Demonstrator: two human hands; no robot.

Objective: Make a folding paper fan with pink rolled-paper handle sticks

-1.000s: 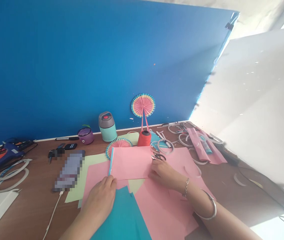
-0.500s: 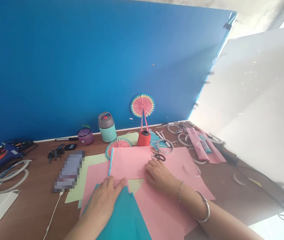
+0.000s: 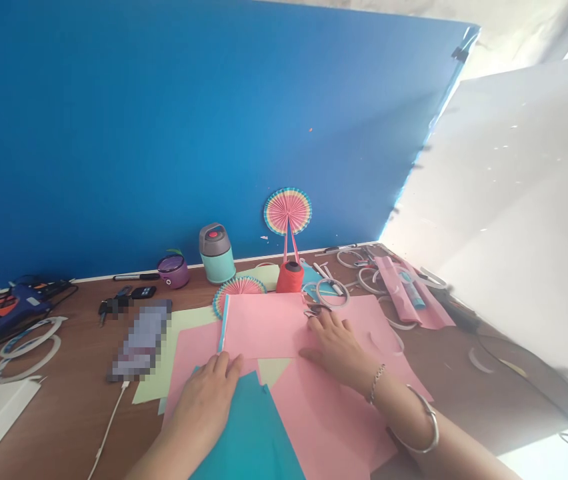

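Note:
A pink paper sheet (image 3: 263,325) with a blue strip along its left edge lies flat in front of me. My left hand (image 3: 208,393) rests on a teal paper sheet (image 3: 251,430), its fingertips at the pink sheet's lower left corner. Over the sheet's right edge, my right hand (image 3: 337,343) has its fingers apart. Its fingertips reach the dark handles of the scissors (image 3: 320,309), which they partly cover; no grip on them shows. Larger pink paper (image 3: 331,413) and pale green paper (image 3: 184,320) spread beneath.
A red thread spool (image 3: 290,277), a pleated paper fan (image 3: 288,212), a second pleated disc (image 3: 239,288) and a teal flask (image 3: 217,257) stand or lie behind the sheet. A phone (image 3: 141,340) and glue gun (image 3: 19,303) are left; white tape strips (image 3: 333,292) lie right.
My right hand has moved right and slightly away from me, off the pink sheet's edge to the scissors, with its fingers spreading. My left hand has drawn its thumb in slightly.

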